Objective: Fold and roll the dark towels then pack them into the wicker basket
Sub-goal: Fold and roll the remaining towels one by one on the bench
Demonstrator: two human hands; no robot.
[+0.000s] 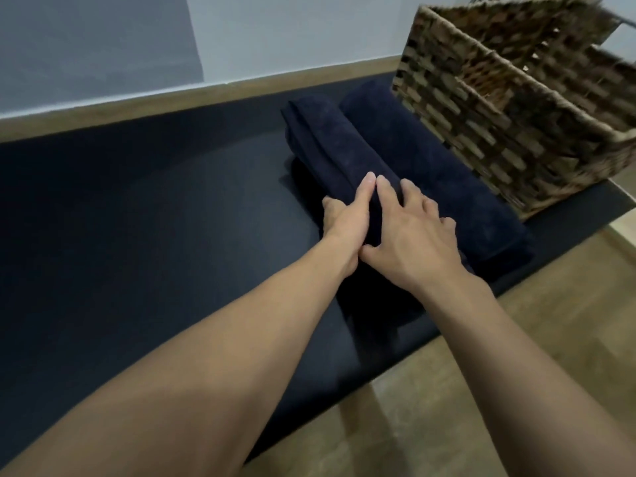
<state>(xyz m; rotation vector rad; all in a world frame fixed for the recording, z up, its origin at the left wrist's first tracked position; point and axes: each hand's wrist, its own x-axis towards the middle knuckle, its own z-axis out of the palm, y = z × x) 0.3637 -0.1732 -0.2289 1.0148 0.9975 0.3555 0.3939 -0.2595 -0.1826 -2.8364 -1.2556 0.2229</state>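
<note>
both hands sit on the near roll, a dark towel wound into a long cylinder on the dark surface. the left hand has a light grip on it, thumb down the left flank and fingers laid along the top. the right hand has no grip at all, its fingers spread and pressing flat on the crown. a second roll lies just beside the first on the right, parallel to it and close against the wall of the wicker basket. neither towel is in the basket yet.

the main risk is the roll springing loose. only its near end is pinned, so the far end is free to slacken or telescope once the pressure eases. the towel's outer edge is hard to pick out, dark cloth on a dark surface, so it may not be tucked under. if it sits on top, lifting would let it peel open.

a lift from this end alone would probably make the long roll sag and bend in the middle. the hands need to spread apart first. the roll's near end also lies close to the surface's edge, above the floor. a careless drag toward the body could send that end over the edge and unwind it.
</note>
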